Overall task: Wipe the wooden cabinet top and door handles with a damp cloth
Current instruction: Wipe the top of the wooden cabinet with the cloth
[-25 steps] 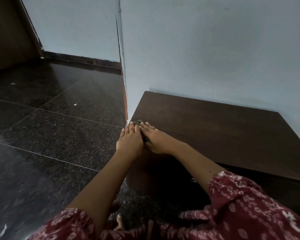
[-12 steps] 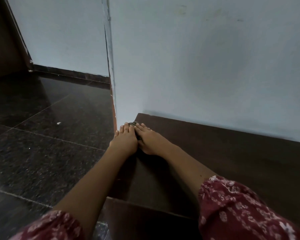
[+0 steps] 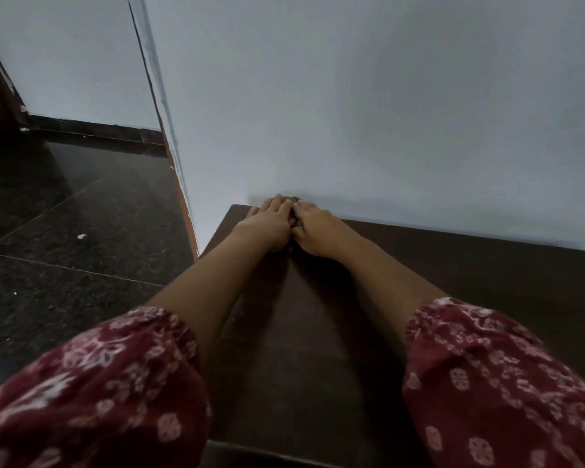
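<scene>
1. My left hand point(image 3: 265, 226) and right hand point(image 3: 318, 231) lie side by side, palms down, at the far left corner of the cabinet top point(image 3: 470, 282), right where it meets the wall point(image 3: 385, 113).
2. The cloth point(image 3: 295, 199) is almost wholly hidden under them; only a small dark bit shows past my fingertips and in the gap between my hands.
3. My fingers lie flat and close together, pressing on the cloth rather than curled round it.
4. The cabinet top is dark brown wood, matt, with its left edge running alongside the wall corner.
5. The wall is plain pale blue-grey.
6. To the left, the floor point(image 3: 81, 265) is dark speckled polished stone with thin joints and a dark skirting.
7. My sleeves point(image 3: 487, 383) are maroon with a white flower print.
8. I can read no writing or labels anywhere.
</scene>
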`<state>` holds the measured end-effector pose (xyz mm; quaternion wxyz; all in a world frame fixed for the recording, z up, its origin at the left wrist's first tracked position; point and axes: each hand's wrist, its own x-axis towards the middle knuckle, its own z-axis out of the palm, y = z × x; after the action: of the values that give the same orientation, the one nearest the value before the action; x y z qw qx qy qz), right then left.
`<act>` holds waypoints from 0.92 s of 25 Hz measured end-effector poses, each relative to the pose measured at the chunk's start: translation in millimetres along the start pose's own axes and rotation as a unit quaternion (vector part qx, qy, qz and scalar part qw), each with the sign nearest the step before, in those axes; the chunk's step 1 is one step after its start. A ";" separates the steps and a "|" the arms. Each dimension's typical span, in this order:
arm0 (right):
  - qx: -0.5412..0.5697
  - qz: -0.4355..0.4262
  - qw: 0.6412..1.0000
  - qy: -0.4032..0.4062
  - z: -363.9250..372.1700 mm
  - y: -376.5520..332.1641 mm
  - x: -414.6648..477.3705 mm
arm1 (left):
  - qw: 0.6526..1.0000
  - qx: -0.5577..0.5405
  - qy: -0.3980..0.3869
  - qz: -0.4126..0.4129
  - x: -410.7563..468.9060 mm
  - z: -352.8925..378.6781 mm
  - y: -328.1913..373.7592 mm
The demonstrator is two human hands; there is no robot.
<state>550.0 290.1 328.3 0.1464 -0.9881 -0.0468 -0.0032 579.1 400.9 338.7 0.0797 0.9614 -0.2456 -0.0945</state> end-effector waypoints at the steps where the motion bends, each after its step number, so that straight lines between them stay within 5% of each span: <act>1: 0.001 0.017 1.000 0.008 -5.8 12.8 -14.2 | 1.000 -0.001 -0.003 0.025 0.7 2.6 16.3; 8: -0.024 0.114 0.993 0.010 -16.2 31.4 -105.4 | 0.993 0.073 -0.061 0.075 -32.0 9.0 83.4; 17: -0.024 0.007 0.999 -0.046 13.2 -63.7 -137.0 | 0.961 0.239 -0.140 0.001 -135.8 -7.6 22.3; 23: -0.026 -0.048 0.992 -0.116 -2.6 -52.4 -197.5 | 0.955 0.254 -0.152 0.015 -193.2 2.2 44.6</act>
<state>348.5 321.2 342.0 0.1135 -0.9819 -0.1108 0.1036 391.8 456.1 372.9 -0.2039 0.9205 -0.2850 -0.1729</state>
